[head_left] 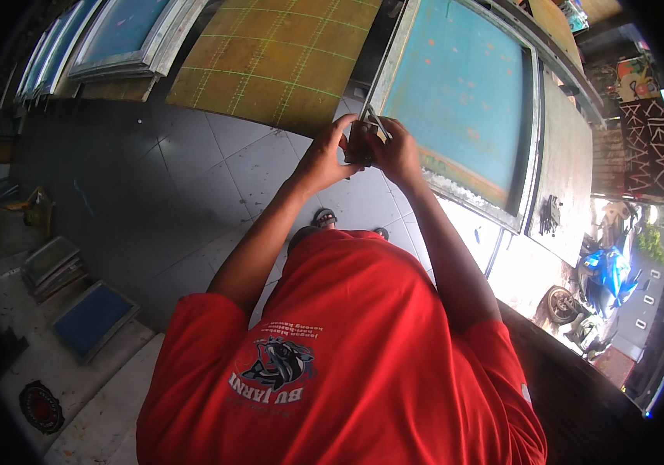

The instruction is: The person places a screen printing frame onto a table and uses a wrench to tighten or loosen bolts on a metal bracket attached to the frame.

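Note:
Both my hands are at the left edge of a pale blue screen in an aluminium frame [462, 89]. My left hand [326, 159] grips a small dark metal piece, possibly a clamp [360, 143], with thumb and fingers around it. My right hand [395, 155] is closed on the same piece from the right, beside a thin metal bar [378, 122] that angles up toward the frame. Whether the piece is attached to the frame I cannot tell; my fingers hide part of it.
A yellowish board with green grid lines [270, 58] lies left of the screen. Framed screens [115, 39] stand at the upper left, more [93, 318] at the lower left. A pale board [560, 155] is to the right, with a blue motorbike [607, 275] beyond. Tiled floor [200, 186] shows below.

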`<state>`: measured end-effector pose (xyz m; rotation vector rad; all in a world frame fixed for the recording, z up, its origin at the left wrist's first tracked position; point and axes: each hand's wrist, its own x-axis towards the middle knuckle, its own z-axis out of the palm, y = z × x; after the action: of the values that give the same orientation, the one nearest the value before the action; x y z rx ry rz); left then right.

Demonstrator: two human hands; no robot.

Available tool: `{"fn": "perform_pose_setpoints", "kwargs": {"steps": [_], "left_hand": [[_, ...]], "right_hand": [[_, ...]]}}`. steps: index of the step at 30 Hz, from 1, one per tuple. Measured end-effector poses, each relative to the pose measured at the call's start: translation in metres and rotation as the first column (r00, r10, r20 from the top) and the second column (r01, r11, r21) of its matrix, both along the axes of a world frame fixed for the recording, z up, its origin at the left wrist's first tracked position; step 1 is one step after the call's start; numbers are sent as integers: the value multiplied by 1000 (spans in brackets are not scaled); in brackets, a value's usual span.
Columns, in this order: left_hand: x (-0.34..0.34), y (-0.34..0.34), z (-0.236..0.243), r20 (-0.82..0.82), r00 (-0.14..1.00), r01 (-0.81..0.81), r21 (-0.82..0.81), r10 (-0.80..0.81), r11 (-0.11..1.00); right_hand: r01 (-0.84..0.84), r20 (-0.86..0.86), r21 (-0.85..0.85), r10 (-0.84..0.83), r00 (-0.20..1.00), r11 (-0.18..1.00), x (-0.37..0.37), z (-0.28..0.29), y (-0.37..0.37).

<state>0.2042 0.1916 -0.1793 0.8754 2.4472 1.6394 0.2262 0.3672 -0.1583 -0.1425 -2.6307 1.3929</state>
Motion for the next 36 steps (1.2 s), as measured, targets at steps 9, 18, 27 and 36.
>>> {"fn": "perform_pose_setpoints", "kwargs": {"steps": [9,18,27,36], "left_hand": [[-5,-3,-6,104,991,71,118,-84,990],[4,-5,-36,433,898,-113,389,-73,914],[13,-11,-32,847,507,-525,451,-160,722],[1,-4,-14,832,552,-548,312,55,777]], "right_hand": [[-139,185,-71,150,971,988,-21,-2,26],[-133,205,109,109,973,985,-25,5,20],[-32,111,272,2,994,962,-19,11,-11],[-48,234,100,24,972,994,-22,1,16]]}}
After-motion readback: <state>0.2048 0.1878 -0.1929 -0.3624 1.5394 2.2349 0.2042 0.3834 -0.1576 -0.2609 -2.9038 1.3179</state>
